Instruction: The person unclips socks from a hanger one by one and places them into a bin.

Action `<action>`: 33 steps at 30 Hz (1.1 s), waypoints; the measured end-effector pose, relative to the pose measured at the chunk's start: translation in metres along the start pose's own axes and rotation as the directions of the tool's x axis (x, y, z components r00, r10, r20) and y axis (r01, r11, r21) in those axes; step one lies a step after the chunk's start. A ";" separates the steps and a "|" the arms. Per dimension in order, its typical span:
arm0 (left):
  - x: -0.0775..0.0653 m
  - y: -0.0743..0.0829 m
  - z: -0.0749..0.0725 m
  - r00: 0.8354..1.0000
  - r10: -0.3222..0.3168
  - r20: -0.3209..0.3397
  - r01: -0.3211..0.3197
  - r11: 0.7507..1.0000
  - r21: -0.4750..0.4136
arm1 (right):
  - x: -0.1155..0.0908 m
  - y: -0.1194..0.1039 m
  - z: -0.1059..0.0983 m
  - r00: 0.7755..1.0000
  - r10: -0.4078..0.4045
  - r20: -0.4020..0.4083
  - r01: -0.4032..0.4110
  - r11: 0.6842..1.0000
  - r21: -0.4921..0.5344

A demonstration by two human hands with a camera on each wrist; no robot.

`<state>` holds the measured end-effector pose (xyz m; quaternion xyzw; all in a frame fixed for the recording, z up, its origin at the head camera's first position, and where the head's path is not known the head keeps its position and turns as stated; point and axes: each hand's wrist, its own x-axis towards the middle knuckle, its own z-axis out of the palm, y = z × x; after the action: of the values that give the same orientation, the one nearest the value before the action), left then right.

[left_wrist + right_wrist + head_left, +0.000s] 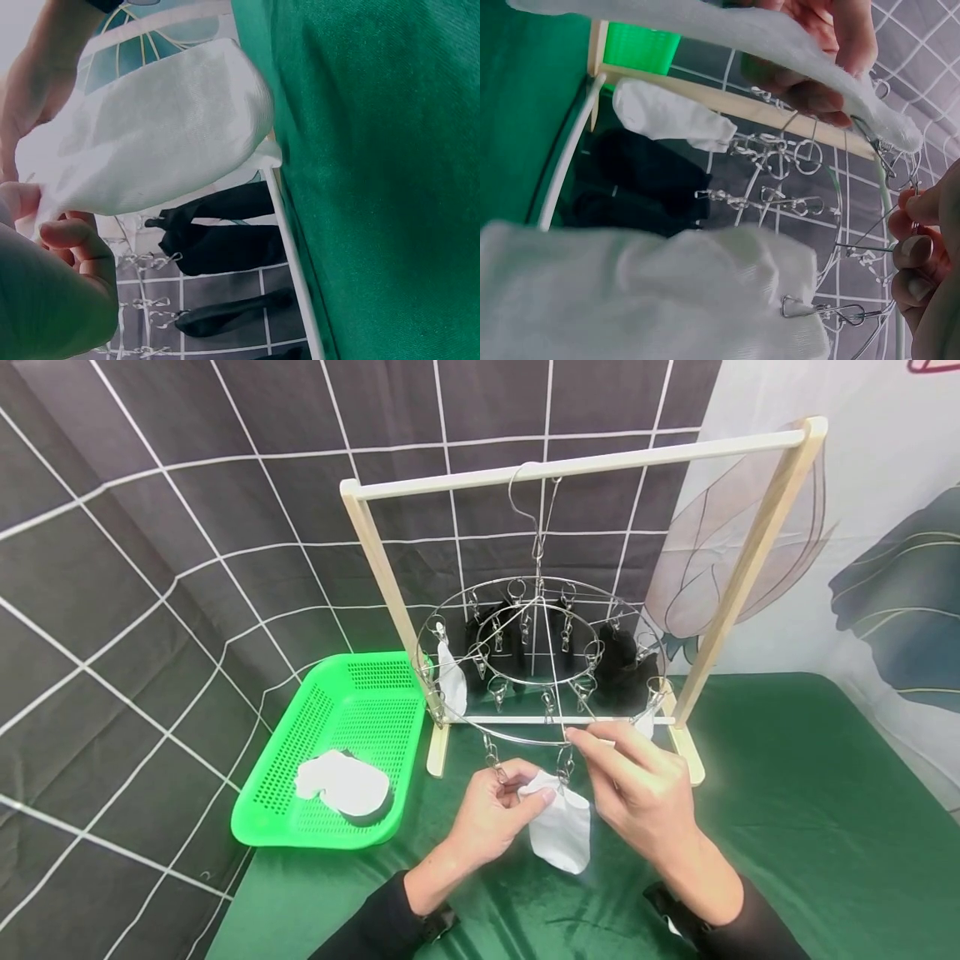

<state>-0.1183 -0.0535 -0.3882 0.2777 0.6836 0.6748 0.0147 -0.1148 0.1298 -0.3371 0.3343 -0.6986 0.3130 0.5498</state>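
A white sock (561, 831) hangs at the front of a round metal drying rack (517, 742). My left hand (491, 814) pinches the sock's upper edge between thumb and fingers. In the right wrist view, a wire clip (874, 146) meets that edge of the sock. My right hand (648, 789) is at the rack's front rim, and its fingertips (911, 251) pinch the clip's wire end. Another white sock (645, 292) hangs from a clip close to the right hand. In the left wrist view, the pinched sock (165, 127) stretches away from the left fingers.
A wooden stand (757, 560) carries the rack by its hook. Black socks (626, 664) and a white sock (452, 681) hang around it, among several bare clips. To the left, a green basket (251, 814) holds a white bundle (348, 785) with something dark beneath. Green cloth (787, 827) covers the table.
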 end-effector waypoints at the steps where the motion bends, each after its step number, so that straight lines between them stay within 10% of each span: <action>1: 0.000 0.000 0.000 1.000 0.009 0.001 -0.009 1.000 0.001 | 0.000 0.000 0.000 1.000 0.000 -0.001 0.000 1.000 0.002; 20: -0.001 0.001 -0.001 0.999 0.040 0.005 -0.040 0.999 0.031 | -0.002 -0.001 -0.005 0.994 0.062 -0.086 -0.058 0.997 0.042; 33: -0.001 0.000 0.000 0.998 0.059 0.011 -0.059 0.998 -0.011 | -0.009 -0.006 -0.002 0.986 0.082 0.147 -0.114 0.968 0.222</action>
<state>-0.1175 -0.0538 -0.3883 0.3017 0.6713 0.6770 0.0002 -0.1074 0.1295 -0.3450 0.3811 -0.7094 0.3948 0.4423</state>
